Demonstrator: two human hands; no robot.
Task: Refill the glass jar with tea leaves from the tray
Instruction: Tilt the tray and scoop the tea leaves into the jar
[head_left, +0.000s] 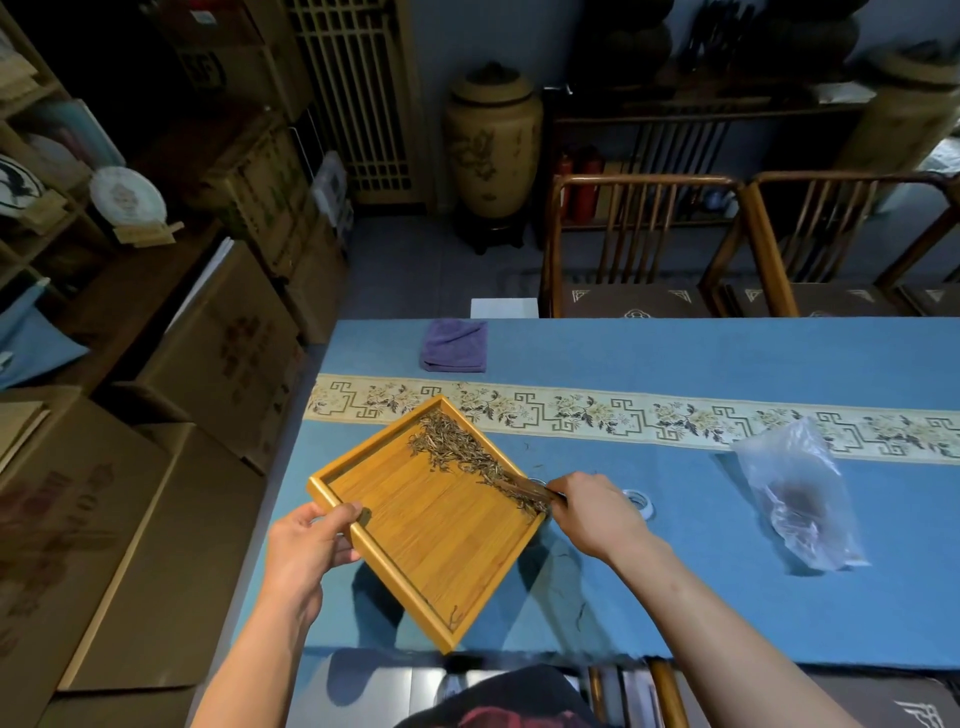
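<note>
A square bamboo tray (415, 535) is lifted off the blue table and tilted, one corner pointing right. My left hand (306, 545) grips its left rim. Dry tea leaves (462, 449) lie along the tray's upper right edge, down to the right corner. My right hand (592, 512) holds a dark wooden scoop (524, 488) whose blade lies among the leaves at that corner. The glass jar is mostly hidden under the tray corner and my right hand; only a glint of its rim (536, 480) shows. A round lid (640, 503) lies on the cloth right of my right hand.
A crumpled clear plastic bag (800, 493) lies at the right. A folded purple cloth (454, 345) sits at the table's far left. A patterned runner (649, 415) crosses the table. Wooden chairs (644, 244) stand behind it; cardboard boxes (218, 364) stand left.
</note>
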